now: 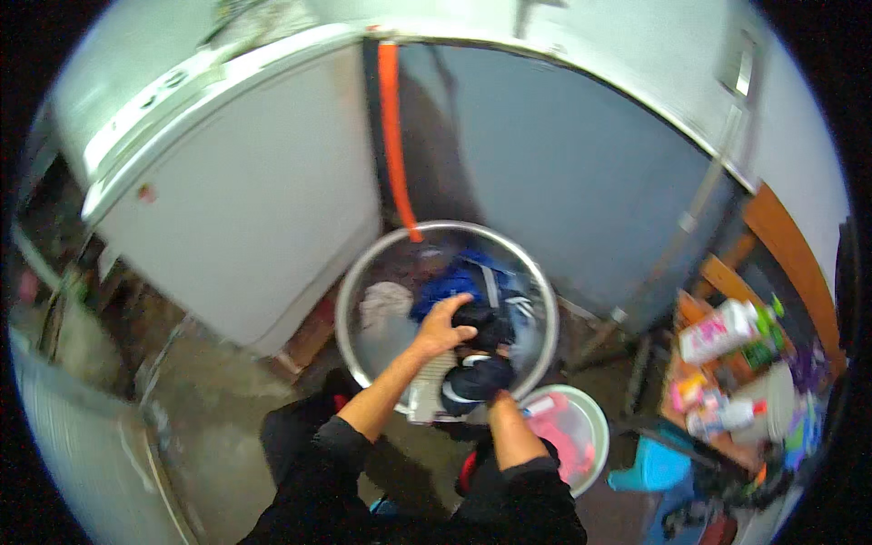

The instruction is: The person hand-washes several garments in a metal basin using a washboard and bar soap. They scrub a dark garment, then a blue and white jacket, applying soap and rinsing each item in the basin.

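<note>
Resting on the floor, the metal basin fronts a grey panel.

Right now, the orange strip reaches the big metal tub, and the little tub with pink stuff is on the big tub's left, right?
Not quite: the head view shows the little tub with pink stuff on the big metal tub's right. The orange strip does reach the big tub.

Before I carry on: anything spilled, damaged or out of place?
No clear spill or damage. One small reddish mark stands out on the boxy white appliance, its panel mostly plain; stain or sticker, I can't tell.
</note>
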